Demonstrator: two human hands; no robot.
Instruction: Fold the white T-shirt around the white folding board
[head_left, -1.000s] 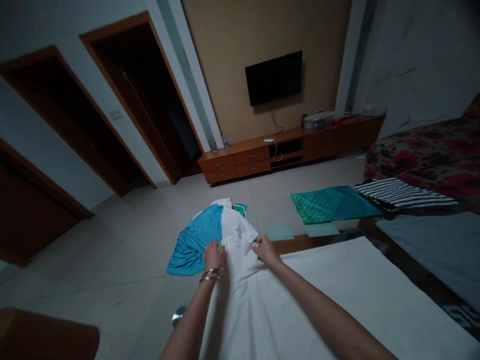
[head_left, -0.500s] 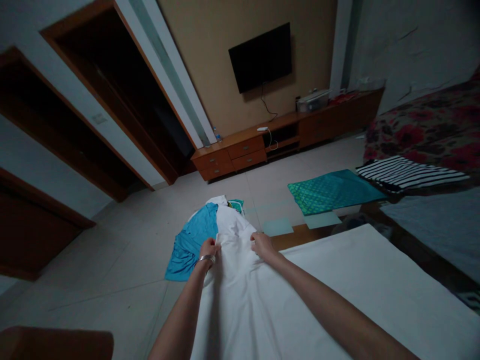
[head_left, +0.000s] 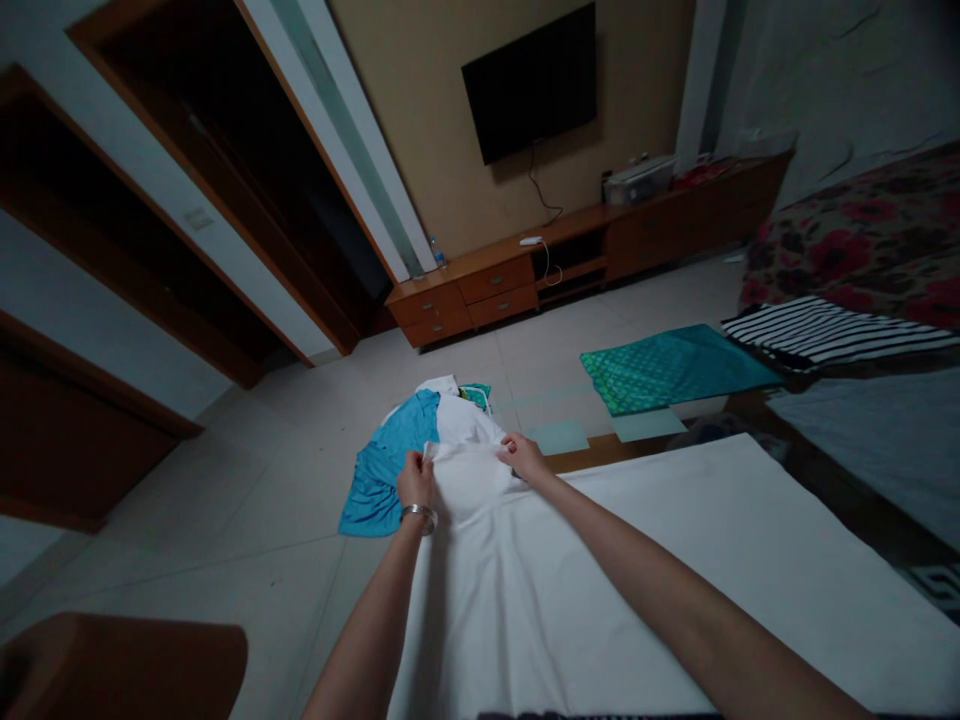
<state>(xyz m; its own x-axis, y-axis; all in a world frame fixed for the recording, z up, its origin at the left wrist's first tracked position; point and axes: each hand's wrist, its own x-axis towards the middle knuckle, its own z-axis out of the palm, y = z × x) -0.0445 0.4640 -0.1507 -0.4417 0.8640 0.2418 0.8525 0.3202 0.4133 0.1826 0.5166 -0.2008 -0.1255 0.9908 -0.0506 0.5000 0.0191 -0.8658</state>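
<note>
My left hand [head_left: 416, 480], with a silver bangle at the wrist, pinches one corner of a white cloth [head_left: 469, 490]. My right hand [head_left: 523, 457] grips the same edge a short way to the right, fingers closed. Between the hands the edge runs nearly straight, and soft folds fall from it towards me. Whether this cloth and the wide flat white sheet [head_left: 660, 560] to the right are one piece, I cannot tell. Just beyond my hands lies a heap with a blue garment [head_left: 386, 455] and a white piece [head_left: 461, 420].
Right of centre are a teal patterned cloth [head_left: 679, 370], a black-and-white striped garment [head_left: 832, 335] and a grey cloth [head_left: 877, 425]. A floral-covered sofa [head_left: 855, 240] stands behind them. A low wooden cabinet [head_left: 442, 310] lines the far wall. Brown furniture [head_left: 150, 660] juts in at lower left.
Both hands have moved slightly forward with the cloth. Its edge between them looks straighter and less bunched. My view has tipped down a little.
</note>
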